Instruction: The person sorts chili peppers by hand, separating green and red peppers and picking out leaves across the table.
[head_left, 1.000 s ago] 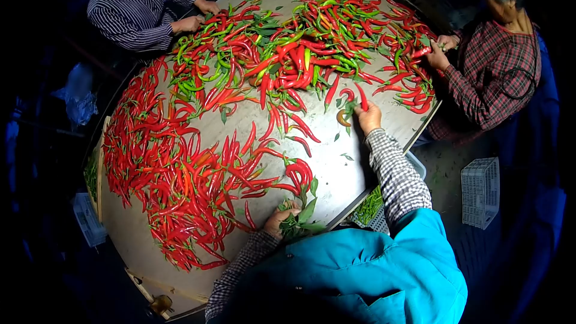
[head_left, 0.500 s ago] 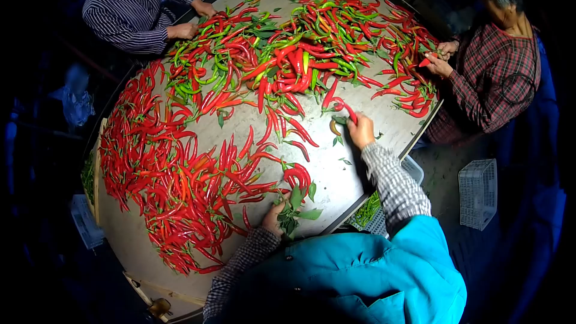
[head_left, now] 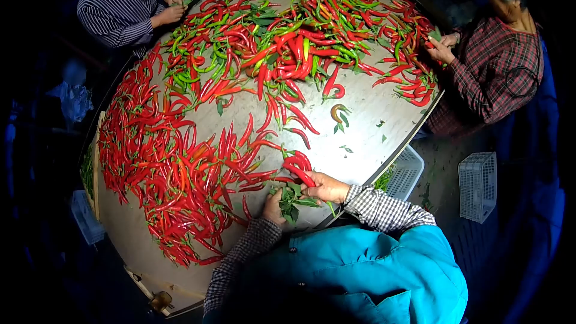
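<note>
My left hand [head_left: 273, 207] is closed around a bunch of green leaves [head_left: 290, 205] near the table's front edge. Right beside it, my right hand [head_left: 327, 188] grips a red chili pepper [head_left: 300, 173], with its fingertips close to the leaves. A few more red chilies [head_left: 296, 158] lie just beyond the held one. To the left spreads a large heap of red chilies [head_left: 174, 180]. Farther off sits a mixed pile of red and green chilies [head_left: 300, 54]. A curved brownish chili [head_left: 336, 114] with leaves lies by itself on the pale table [head_left: 354, 162].
Across the table at left, a person in a striped shirt [head_left: 117, 9] holds something green. At right, a person in a plaid shirt [head_left: 489, 78] holds a leaf and chili. Plastic crates [head_left: 478, 186] stand on the floor, one white basket [head_left: 409, 171] by the table edge.
My right hand has come back toward me with a red chili, down beside my left hand. The striped-shirt person's hands have drawn back from the pile. My left hand has barely moved.
</note>
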A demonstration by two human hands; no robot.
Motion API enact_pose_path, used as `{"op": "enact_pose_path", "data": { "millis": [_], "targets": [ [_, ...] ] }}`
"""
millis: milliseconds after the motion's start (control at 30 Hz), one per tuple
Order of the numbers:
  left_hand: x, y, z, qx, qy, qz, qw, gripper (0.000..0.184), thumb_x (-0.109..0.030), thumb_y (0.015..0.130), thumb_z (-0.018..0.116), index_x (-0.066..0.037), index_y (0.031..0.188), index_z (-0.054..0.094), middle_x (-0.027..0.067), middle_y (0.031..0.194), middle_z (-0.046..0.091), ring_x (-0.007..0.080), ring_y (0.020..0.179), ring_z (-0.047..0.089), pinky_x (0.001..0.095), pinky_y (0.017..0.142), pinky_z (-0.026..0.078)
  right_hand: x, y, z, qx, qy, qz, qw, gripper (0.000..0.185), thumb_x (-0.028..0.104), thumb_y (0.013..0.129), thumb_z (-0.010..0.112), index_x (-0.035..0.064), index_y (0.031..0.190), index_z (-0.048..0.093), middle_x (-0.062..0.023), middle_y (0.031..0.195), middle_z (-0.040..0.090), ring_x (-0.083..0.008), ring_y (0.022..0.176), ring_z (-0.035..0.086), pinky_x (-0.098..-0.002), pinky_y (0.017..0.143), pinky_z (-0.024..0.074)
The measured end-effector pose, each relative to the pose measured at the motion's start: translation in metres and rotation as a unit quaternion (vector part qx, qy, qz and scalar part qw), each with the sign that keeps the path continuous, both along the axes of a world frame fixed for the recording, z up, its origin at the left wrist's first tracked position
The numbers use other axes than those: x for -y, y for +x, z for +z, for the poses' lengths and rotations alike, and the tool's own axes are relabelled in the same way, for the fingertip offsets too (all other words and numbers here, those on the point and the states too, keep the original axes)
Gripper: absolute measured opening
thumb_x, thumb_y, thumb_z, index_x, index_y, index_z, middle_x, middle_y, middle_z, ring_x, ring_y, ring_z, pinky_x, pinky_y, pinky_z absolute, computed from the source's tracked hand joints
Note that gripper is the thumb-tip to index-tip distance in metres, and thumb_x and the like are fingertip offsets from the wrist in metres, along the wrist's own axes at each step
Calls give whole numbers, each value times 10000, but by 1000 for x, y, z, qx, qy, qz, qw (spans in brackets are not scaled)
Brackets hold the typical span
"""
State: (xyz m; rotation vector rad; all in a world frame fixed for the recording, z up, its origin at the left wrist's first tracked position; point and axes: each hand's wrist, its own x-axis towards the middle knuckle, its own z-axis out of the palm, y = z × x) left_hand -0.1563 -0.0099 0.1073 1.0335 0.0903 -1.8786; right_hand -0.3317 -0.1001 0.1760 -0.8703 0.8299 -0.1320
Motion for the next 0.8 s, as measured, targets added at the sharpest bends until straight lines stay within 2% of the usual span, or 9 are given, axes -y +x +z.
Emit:
{"op": "enact_pose_path", "data": {
  "millis": [67, 133, 200, 333, 400, 467, 533, 667, 800],
  "targets": [
    [-15, 13, -13, -78, 16, 38, 996, 254, -266, 903, 422, -52, 977, 535, 81, 836, 584, 189, 700, 576, 280, 583, 485, -1, -4, 11, 16, 1, 39, 999, 461, -12, 817, 488, 96, 1255, 390, -44, 1007, 578, -100, 714, 578, -164, 429, 403],
    [-28, 25, -4, -39, -55, 30, 997, 256, -264, 901, 430, -53, 995, 540, 77, 907, 579, 187, 789, 580, 305, 614, 488, 10, -13, 8, -6, 11, -122, 992, 310, 26, 845, 506, 50, 1149, 453, -102, 927, 621, -80, 538, 547, -169, 382, 386],
    [-36, 37, -20, -156, -15, 42, 987, 244, -243, 897, 435, -46, 996, 539, 77, 909, 577, 188, 788, 582, 300, 638, 488, 18, -39, -24, -75, -41, -234, 968, 160, 76, 829, 565, 30, 980, 539, -41, 689, 598, -58, 406, 444, -184, 350, 364],
    [-27, 27, -9, -161, -52, 24, 985, 250, -185, 886, 449, -24, 1060, 527, 76, 937, 583, 178, 800, 580, 289, 678, 486, 19, -47, -58, -162, -228, -192, 941, 192, 60, 787, 581, 21, 969, 534, -18, 662, 531, -82, 475, 468, -228, 425, 400],
    [1, -3, 7, 17, -61, -130, 990, 288, -96, 840, 510, -11, 1115, 509, 86, 980, 581, 178, 818, 577, 283, 708, 483, 21, -42, -53, -172, -331, -189, 908, 226, 83, 788, 583, 6, 993, 526, -13, 663, 520, -79, 480, 461, -228, 441, 400],
    [22, -36, 5, 177, -100, -179, 963, 406, -23, 780, 558, 6, 1176, 475, 87, 1037, 576, 195, 857, 579, 291, 758, 480, 36, -26, -13, -146, -128, -217, 957, 298, 117, 796, 568, -5, 1061, 503, -11, 689, 522, -102, 564, 498, -230, 544, 434],
    [38, -58, 6, 356, -210, -224, 883, 486, -12, 729, 597, 36, 1190, 450, 112, 1087, 570, 211, 903, 582, 296, 809, 464, 49, -18, -43, -195, -284, -178, 922, 392, 144, 808, 540, -3, 1161, 451, -130, 908, 588, -233, 844, 561, -335, 781, 446],
    [53, -66, 13, 621, -174, -448, 619, 318, -124, 759, 551, -19, 1059, 537, 233, 853, 600, 367, 829, 585, 433, 745, 462, 48, 25, -6, -30, -375, -49, 925, 447, 241, 814, 580, 4, 1173, 455, -181, 1062, 545, -280, 987, 532, -346, 858, 421],
    [48, -57, 8, 660, -210, -443, 570, 178, -120, 760, 531, -34, 906, 586, 208, 759, 608, 379, 744, 596, 475, 676, 472, 67, 9, -30, -126, -512, -95, 844, 276, 174, 734, 645, 25, 959, 583, -149, 967, 569, -293, 926, 533, -353, 829, 427]
  ]
}}
